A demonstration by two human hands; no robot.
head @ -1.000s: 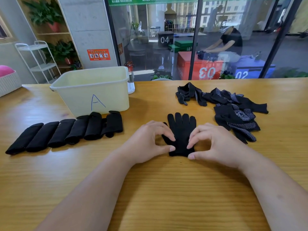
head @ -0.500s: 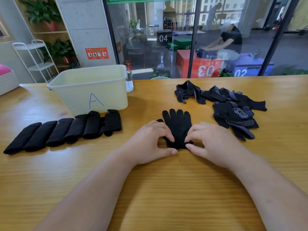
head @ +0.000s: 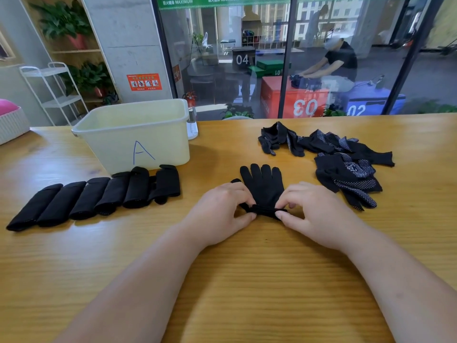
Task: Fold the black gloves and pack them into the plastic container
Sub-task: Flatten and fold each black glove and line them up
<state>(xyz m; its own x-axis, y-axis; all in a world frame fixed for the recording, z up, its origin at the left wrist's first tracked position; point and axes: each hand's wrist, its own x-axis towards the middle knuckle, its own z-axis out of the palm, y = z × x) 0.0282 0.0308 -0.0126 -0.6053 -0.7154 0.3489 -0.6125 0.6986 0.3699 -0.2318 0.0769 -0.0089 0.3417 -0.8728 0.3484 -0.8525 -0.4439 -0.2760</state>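
A black glove [head: 262, 185] lies flat on the wooden table [head: 237, 268], fingers pointing away from me, its cuff end rolled into a thin ridge. My left hand [head: 220, 212] pinches the left end of that roll and my right hand [head: 312, 214] pinches the right end. Several folded black gloves [head: 99, 198] lie in a row at the left, in front of the pale plastic container [head: 138, 138] marked "A". A loose pile of unfolded black dotted gloves [head: 338, 164] sits at the right.
A small clear bottle [head: 192, 125] stands behind the container's right corner. A white wicker basket [head: 12, 125] sits at the far left table edge. Glass panels run behind the table's far edge.
Both hands have slid forward along the glove, and its cuff end has been rolled up under my fingers, so less of the glove lies flat.
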